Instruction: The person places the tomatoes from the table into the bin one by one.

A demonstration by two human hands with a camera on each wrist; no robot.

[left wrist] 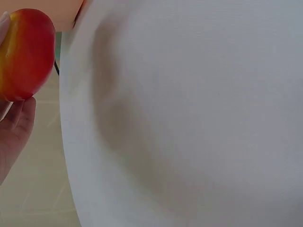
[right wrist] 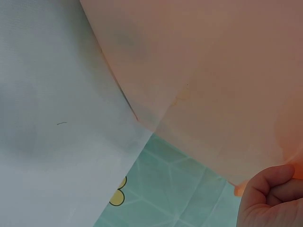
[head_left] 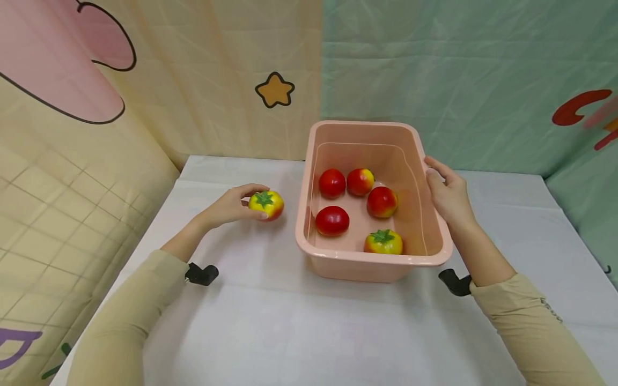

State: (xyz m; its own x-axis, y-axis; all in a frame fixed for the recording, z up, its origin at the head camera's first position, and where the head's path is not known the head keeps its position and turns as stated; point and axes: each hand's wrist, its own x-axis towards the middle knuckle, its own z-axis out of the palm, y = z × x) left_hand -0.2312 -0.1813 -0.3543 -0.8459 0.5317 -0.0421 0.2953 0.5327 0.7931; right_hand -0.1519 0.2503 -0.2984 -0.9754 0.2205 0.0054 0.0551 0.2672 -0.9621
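My left hand [head_left: 232,205] pinches a yellow and red toy tomato [head_left: 267,205] with a green leafy top, left of the pink plastic bin [head_left: 374,258]. In the left wrist view the tomato's red side [left wrist: 35,54] shows, with fingertips at its edge. My right hand [head_left: 451,195] grips the bin's right rim, thumb on the inner side. From the right wrist view, curled fingers [right wrist: 274,182] hold the rim beside the bin's outer wall [right wrist: 203,94]. Inside the bin lie a similar green-topped tomato [head_left: 383,243] and several red or red-yellow fruits [head_left: 332,221].
A white cloth covers the table [head_left: 289,327]. Behind it hang a cream curtain with a star [head_left: 275,90] and a green curtain [head_left: 458,69]. Black wrist mounts [head_left: 203,274] stick out at both sleeves. The bin stands near the table's back edge.
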